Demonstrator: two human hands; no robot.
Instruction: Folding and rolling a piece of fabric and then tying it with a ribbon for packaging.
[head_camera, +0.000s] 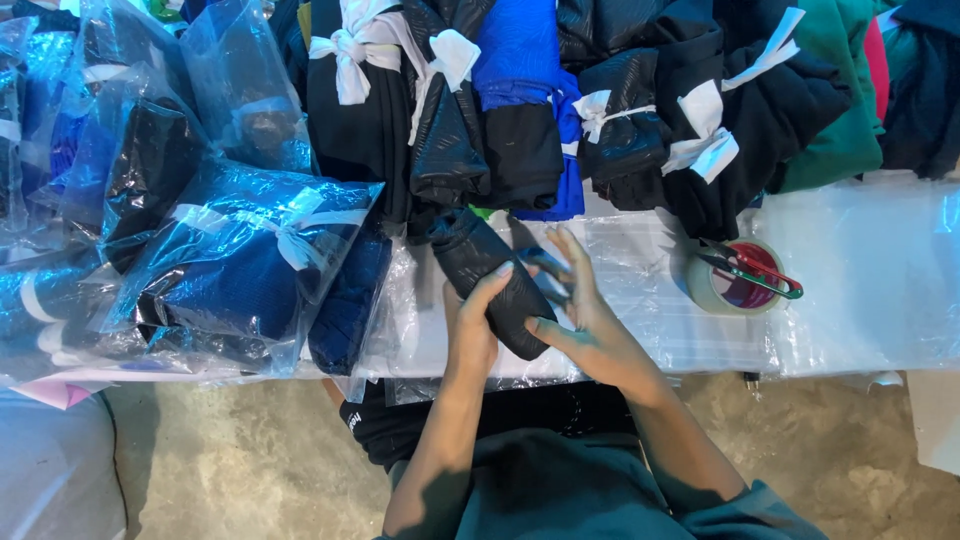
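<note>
hands (470, 335) (580, 320) clasp black rolled garment (495, 280); bagged, seemingly blue clothes (250, 270) beside.

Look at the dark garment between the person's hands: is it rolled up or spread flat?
Rolled up. The dark garment forms a tight bundle, gripped by the left hand, with the right hand flat against its end.

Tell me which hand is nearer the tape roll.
Right. The right hand lies just left of the tape roll; the left hand is farther off, gripping the rolled black garment.

Two hands (470, 335) (585, 320) — one tape roll (712, 290) — one scissors (755, 268).
</note>
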